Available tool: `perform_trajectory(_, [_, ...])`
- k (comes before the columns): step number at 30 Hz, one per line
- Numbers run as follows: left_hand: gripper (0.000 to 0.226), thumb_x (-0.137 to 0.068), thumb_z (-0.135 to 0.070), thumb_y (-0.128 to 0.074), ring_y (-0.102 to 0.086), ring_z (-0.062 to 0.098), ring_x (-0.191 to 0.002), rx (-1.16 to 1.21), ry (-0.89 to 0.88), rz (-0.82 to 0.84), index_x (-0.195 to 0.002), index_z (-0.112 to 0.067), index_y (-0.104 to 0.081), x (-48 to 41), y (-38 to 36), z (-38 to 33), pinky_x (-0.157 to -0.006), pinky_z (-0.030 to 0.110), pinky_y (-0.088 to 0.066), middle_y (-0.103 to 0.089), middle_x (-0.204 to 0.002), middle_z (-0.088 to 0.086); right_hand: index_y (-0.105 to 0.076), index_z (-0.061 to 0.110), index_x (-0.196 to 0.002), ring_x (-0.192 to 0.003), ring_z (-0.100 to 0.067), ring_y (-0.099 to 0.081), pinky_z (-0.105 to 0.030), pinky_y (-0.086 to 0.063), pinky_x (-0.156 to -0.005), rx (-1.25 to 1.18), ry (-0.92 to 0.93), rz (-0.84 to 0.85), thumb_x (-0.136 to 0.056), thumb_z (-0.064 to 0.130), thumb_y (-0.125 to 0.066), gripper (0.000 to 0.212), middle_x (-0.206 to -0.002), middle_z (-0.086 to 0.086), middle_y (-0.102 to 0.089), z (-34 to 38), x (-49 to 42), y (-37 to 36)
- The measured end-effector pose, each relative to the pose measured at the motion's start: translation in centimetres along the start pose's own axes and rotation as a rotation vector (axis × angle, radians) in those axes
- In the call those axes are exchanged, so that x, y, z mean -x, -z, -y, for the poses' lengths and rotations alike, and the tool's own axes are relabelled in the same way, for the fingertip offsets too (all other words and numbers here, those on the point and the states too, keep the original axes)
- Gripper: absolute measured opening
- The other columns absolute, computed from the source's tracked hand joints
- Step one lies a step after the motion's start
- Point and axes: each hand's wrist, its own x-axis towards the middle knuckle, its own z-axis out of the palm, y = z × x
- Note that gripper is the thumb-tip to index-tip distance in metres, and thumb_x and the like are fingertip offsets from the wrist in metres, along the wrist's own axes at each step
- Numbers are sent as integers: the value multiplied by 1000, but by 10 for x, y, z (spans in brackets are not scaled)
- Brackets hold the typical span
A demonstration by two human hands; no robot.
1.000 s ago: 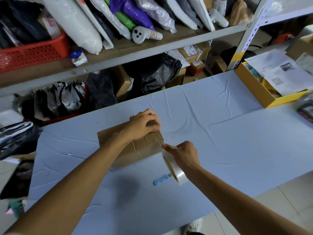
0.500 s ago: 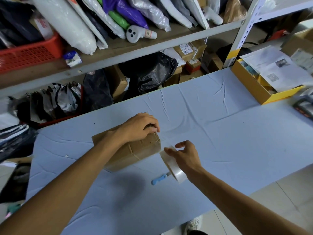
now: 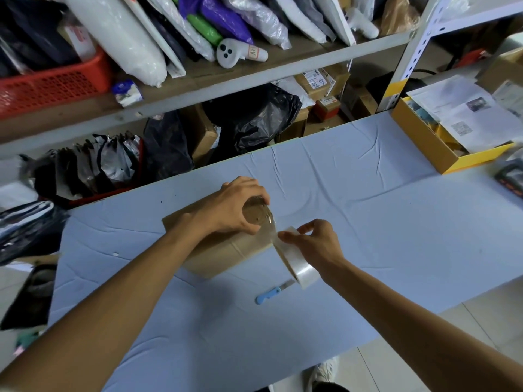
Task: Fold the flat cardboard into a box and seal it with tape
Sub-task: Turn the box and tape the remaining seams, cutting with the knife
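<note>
A brown cardboard box (image 3: 226, 257) lies folded on the blue table (image 3: 382, 222), its seam facing up. My left hand (image 3: 235, 210) grips the box's right end, fingers curled over the far edge and thumb on the near side. A shiny strip of clear tape (image 3: 267, 222) runs from under those fingers down to the roll. My right hand (image 3: 317, 244) holds the clear tape roll (image 3: 300, 271) just off the box's right corner, thumb and fingers pinching its rim.
A blue-handled knife (image 3: 268, 294) lies on the table just in front of the roll. A yellow box with papers (image 3: 424, 149) stands at the back right. Behind the table is a shelf (image 3: 226, 83) packed with bags and a red basket (image 3: 51, 83).
My right hand has lifted the roll up and toward the box corner, drawing out tape. My left hand shifted on the box's right end, now over the tape strip.
</note>
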Motion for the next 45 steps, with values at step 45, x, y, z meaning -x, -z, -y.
perform_trajectory(45, [25,-98,-42,-42,-26,7,-115,-8,153,-33,-100,-39,-67,-14,-28,3,-105,46,-18,-44,-112,-12,-69,30,-100,-71,-13,-66,-18,-49,-61,108,65,465,-83,34,-69,18,-95,-4,-72,-14,-5,49])
